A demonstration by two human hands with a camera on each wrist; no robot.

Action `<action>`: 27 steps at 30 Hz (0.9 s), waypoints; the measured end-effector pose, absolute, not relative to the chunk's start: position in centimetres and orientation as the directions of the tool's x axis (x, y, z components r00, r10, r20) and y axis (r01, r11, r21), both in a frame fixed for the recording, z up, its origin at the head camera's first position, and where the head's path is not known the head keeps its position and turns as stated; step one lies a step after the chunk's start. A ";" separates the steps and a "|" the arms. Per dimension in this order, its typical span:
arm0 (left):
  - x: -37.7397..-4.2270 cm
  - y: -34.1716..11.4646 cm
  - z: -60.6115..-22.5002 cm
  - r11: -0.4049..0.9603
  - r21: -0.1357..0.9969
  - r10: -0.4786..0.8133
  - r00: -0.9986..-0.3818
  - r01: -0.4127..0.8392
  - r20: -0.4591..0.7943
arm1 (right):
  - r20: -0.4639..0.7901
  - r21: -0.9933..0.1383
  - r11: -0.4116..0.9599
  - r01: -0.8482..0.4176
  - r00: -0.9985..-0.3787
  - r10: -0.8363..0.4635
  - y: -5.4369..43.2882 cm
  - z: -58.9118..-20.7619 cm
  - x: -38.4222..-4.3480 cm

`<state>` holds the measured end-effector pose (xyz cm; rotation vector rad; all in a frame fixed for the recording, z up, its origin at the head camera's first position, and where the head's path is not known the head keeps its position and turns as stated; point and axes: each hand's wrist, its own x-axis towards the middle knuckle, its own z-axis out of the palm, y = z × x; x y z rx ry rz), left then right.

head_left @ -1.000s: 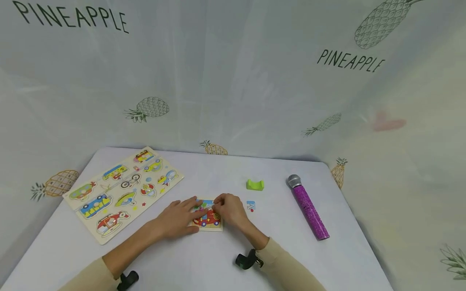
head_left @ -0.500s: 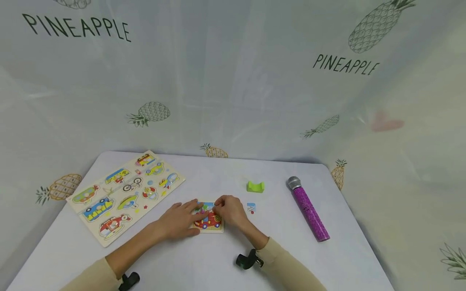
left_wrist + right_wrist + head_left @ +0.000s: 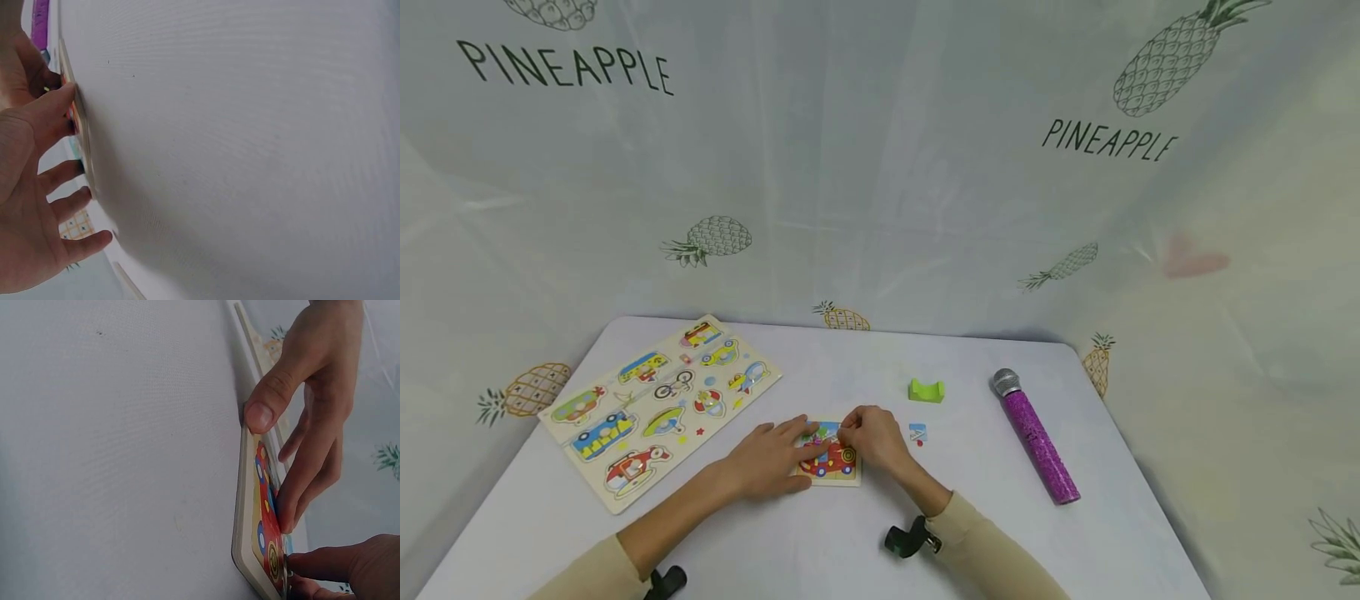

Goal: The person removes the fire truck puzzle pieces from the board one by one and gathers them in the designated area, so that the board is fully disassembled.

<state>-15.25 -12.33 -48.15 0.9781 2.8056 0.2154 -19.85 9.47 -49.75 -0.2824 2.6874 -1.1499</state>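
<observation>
A small wooden jigsaw puzzle, with a red vehicle picture and a pale rim, lies flat on the table. My left hand rests on its left side, fingers spread, thumb at the near left corner. In the right wrist view the left thumb sits at the board's edge while the other fingertips reach over the picture. My right hand is at the upper right of the board, pinching a thin puzzle piece between thumb and fingertips, close over the picture. The fingers hide most of that piece.
A loose blue-and-white puzzle piece lies just right of the right hand. Behind it stands a green curved block. A glittery purple microphone lies farther right. A large vehicle puzzle board lies at the left on the white table.
The head view has tilted up slightly, so everything sits a little lower in it. Both hands stay in place at the small puzzle, with barely any finger movement.
</observation>
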 end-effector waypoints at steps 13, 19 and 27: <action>-15.3 -12.4 -48.5 0.771 0.184 0.631 -0.770 0.610 -0.093 | -0.130 -0.736 0.673 -0.077 -0.959 -0.252 9.4 -49.4 -19.7; -15.2 -12.5 -48.5 0.764 0.193 0.638 -0.765 0.616 -0.085 | -0.132 -0.740 0.668 -0.079 -0.957 -0.259 9.4 -49.5 -19.7; -15.2 -12.5 -48.5 0.771 0.198 0.630 -0.771 0.605 -0.093 | -0.113 -0.750 0.655 -0.085 -0.960 -0.254 9.4 -49.3 -19.7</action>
